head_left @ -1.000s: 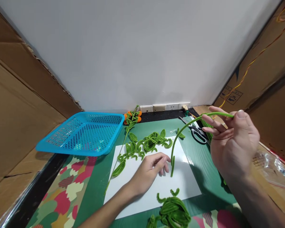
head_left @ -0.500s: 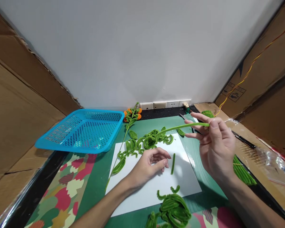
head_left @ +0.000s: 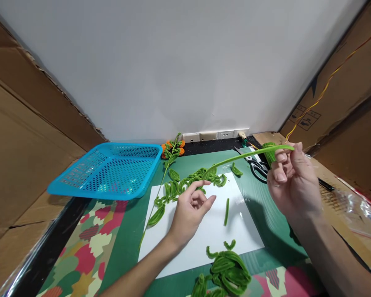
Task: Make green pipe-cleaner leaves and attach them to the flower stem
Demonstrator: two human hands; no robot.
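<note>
My right hand (head_left: pixel 292 181) is raised at the right, thumb and fingers pinched on one end of a long green pipe cleaner (head_left: pixel 241 156) that slopes down to the left. My left hand (head_left: pixel 190 210) hovers over a white sheet (head_left: pixel 210 235), fingers loosely curled and apart, its index fingertip reaching the pipe cleaner's lower end near a row of bent green pieces (head_left: pixel 188 183). A short straight green piece (head_left: pixel 226 211) lies on the sheet just right of that hand. A heap of looped green pieces (head_left: pixel 225 272) sits at the sheet's near edge.
A blue perforated basket (head_left: pixel 108 171) rests at the left on the table edge. A long green stem with orange flowers (head_left: pixel 170 154) lies beside it. Scissors (head_left: pixel 256 165) lie at the back right on the green mat (head_left: pixel 259 214). Cardboard walls stand on both sides.
My right hand rose and shifted right with the pipe cleaner. My left hand lifted off the sheet and its index finger stretched toward the pipe cleaner's lower end.
</note>
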